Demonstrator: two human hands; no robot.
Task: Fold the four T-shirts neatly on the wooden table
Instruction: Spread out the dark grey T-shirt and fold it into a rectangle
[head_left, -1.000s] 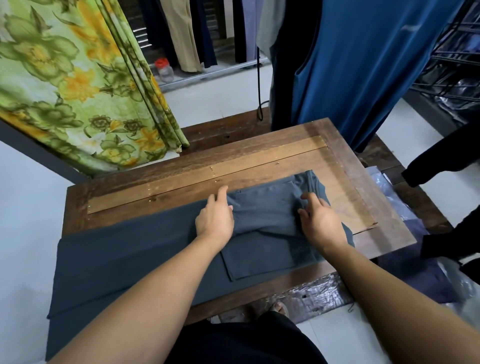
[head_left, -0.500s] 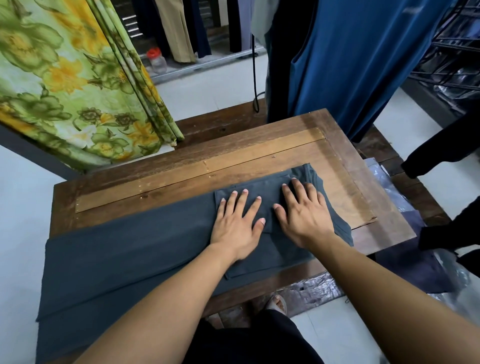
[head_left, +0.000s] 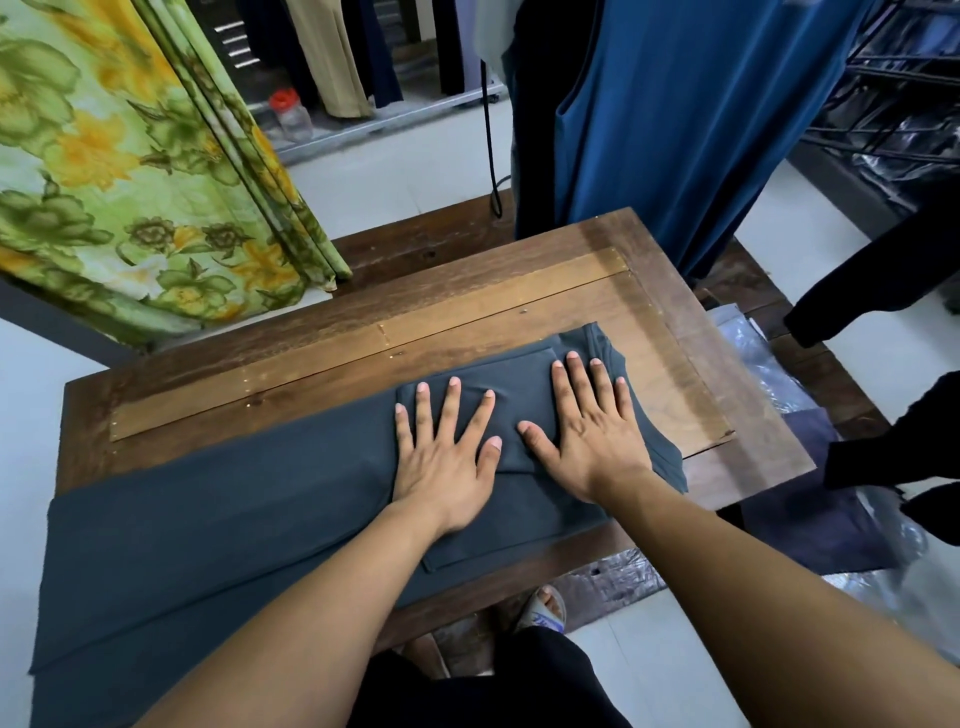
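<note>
A dark grey T-shirt lies lengthwise across the wooden table, its left end hanging over the table's left edge. Its right end is folded over into a thicker layered patch. My left hand lies flat on that patch with fingers spread. My right hand presses flat beside it, fingers straight, near the shirt's right end by the collar. Both palms rest on the cloth and neither grips it.
A green and yellow floral cloth hangs at the back left. A blue garment hangs behind the table's far right corner. Plastic-wrapped dark clothes lie on the floor to the right. A sandalled foot shows under the table's near edge.
Both hands let go of the shirt's folded edge, then flattened onto the folded part with fingers spread. The fold now lies flat under them.
</note>
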